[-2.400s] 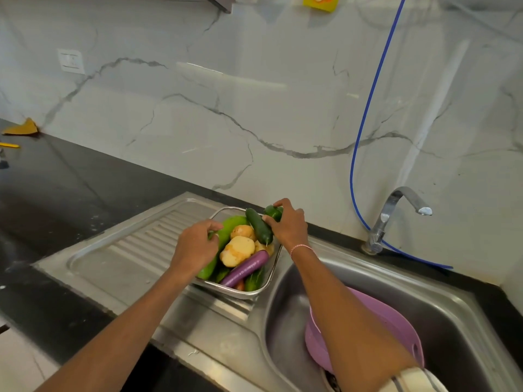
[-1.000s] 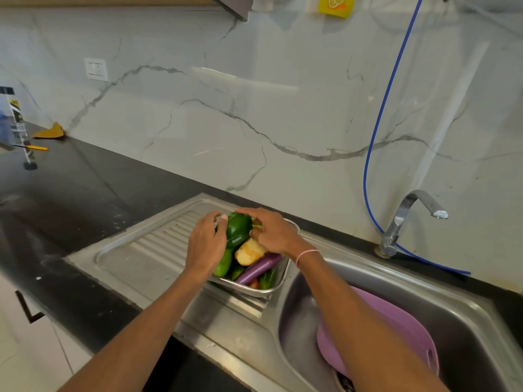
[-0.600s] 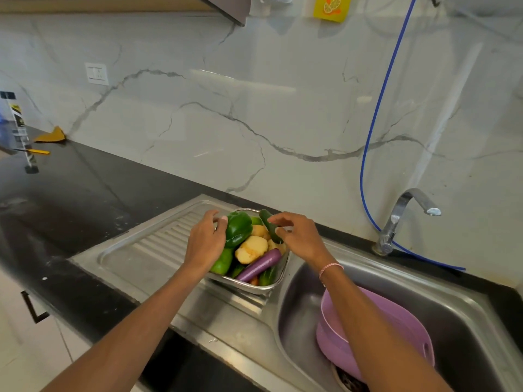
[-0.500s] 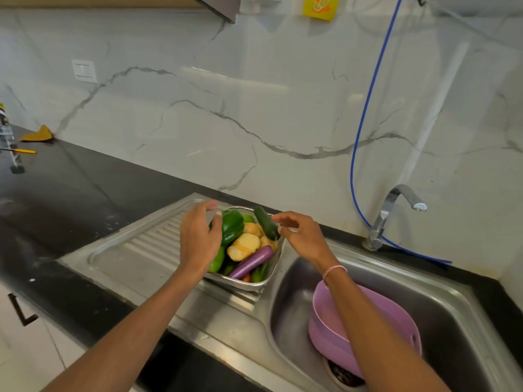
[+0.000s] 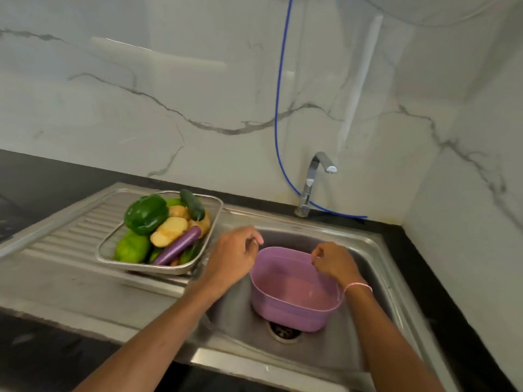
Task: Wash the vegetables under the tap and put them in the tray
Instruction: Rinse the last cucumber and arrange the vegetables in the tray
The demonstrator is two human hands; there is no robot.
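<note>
While the left grip [image 5: 235,256] and right grip [image 5: 335,263] clasp the tub [image 5: 291,309], vegetables [image 5: 169,227] lie just left.

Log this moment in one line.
left hand: holds tub rim | right hand: holds tub rim | vegetables: in tray | tap: not running

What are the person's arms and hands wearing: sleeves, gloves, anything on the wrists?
No gloves or sleeves in view: both forearms are bare down to the left hand and right hand. Only a thin pink-and-white thread bracelet circles the right wrist. No watch visible.
</note>
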